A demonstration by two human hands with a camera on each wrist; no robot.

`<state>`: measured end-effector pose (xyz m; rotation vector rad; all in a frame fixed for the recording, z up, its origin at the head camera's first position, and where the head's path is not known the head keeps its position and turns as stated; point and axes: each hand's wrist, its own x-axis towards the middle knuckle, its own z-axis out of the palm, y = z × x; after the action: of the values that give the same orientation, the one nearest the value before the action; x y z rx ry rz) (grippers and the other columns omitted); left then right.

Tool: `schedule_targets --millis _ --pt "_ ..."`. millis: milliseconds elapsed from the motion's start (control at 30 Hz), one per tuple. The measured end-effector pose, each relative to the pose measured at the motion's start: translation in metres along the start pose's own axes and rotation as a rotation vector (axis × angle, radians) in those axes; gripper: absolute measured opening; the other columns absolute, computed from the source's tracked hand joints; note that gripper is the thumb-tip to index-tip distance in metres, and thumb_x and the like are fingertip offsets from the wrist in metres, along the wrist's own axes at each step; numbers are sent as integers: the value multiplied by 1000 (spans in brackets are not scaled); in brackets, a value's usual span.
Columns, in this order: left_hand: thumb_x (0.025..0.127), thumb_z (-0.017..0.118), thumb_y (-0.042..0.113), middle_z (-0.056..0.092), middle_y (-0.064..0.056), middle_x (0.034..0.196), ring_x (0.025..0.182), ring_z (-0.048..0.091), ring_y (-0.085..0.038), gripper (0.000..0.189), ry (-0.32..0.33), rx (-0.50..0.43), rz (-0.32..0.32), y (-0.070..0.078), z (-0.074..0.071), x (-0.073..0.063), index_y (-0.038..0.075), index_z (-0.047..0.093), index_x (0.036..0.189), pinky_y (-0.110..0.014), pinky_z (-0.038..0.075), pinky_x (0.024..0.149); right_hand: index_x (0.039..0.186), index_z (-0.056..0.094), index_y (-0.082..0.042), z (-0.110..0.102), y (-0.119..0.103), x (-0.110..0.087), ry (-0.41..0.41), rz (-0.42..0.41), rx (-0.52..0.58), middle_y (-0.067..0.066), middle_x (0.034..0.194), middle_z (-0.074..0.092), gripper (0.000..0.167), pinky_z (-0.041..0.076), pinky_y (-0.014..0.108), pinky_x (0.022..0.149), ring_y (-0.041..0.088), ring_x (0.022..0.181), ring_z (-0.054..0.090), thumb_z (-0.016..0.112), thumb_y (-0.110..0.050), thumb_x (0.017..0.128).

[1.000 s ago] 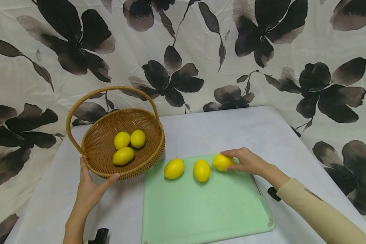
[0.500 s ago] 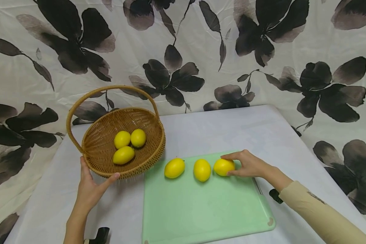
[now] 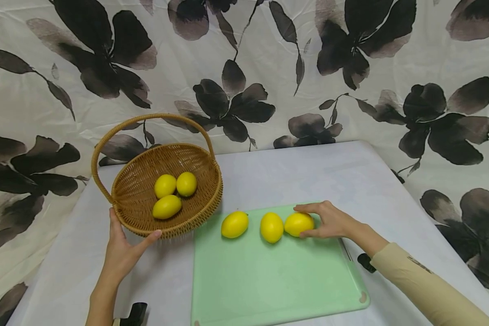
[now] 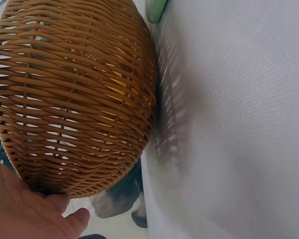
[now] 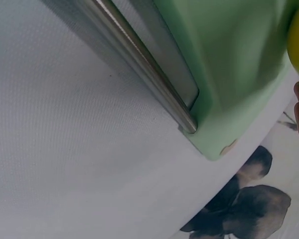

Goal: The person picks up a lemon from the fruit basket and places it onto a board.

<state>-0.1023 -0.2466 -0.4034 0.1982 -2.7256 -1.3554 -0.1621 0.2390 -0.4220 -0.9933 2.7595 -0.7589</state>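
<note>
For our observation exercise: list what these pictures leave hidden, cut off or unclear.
- Metal tool: right wrist view cuts it off; in the head view the green board hides most.
- Right hand: far side of its lemon hidden.
- Basket: left wrist view shows only its underside; contents mostly hidden.

Right hand (image 3: 328,220) set lemon (image 3: 298,224) on board (image 3: 277,280)
</note>
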Motion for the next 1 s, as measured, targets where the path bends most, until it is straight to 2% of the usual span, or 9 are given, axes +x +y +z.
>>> schedule_targets --millis 367,633,867,1000 --pt "81 74 35 -22 -9 159 147 -10 -42 123 9 -5 10 0 -1 -1 23 -28 148 -69 6 112 133 56 0 -3 2 4 82 18 10 15 134 59 73 47 53 100 35 125 54 80 -38 75" --pt "82 74 37 -24 -10 158 147 -11 -42 123 -6 8 -3 0 -2 -1 22 -30 147 -69 7 112 137 51 0 -1 3 6 95 52 19 17 137 55 83 45 57 100 38 126 53 82 -41 71" --pt "82 73 38 -25 -10 158 147 -11 -42 124 -8 9 -4 0 -1 -1 21 -30 147 -69 6 112 138 50 -2 0 -2 14 126 12 28 18 137 55 88 45 58 98 38 123 55 86 -38 67" --pt "82 73 39 -25 -10 158 146 -11 -43 124 -13 17 -16 -1 -2 0 21 -31 147 -70 7 112 140 49 -4 1 -7 20 139 9 69 17 139 54 91 41 62 101 37 124 54 88 -37 65"
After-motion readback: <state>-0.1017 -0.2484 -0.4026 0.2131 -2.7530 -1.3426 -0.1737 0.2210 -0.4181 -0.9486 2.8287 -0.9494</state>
